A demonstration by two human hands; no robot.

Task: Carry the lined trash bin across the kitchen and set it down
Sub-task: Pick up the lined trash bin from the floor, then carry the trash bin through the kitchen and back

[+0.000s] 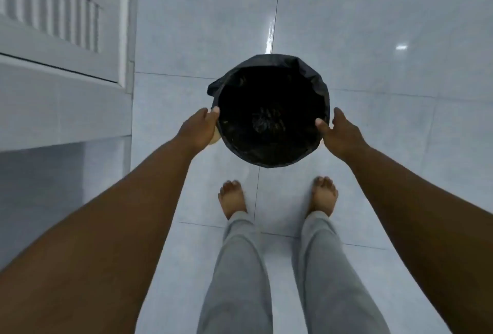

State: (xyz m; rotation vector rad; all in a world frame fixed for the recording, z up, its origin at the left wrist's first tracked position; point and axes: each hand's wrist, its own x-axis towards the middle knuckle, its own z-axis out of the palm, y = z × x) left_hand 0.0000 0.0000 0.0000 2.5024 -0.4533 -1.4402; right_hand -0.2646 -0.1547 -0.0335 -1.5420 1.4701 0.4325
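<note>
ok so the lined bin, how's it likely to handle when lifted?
Trash bin looks nearly empty inside, so probably light. The black liner draped over its rim looks glossy and loose, so it may slip under the left hand and right hand.

Glossy pale grey tiled floor (pixel 373 40), large square tiles with thin dark grout lines, light glare on the upper right tiles. White louvred cabinet door (pixel 53 13) at upper left, vertical slats in a raised frame, set above a white recessed plinth (pixel 61 112). Two bare feet (pixel 232 197) in grey fabric trousers (pixel 240 280) stand on the floor, apart.
</note>
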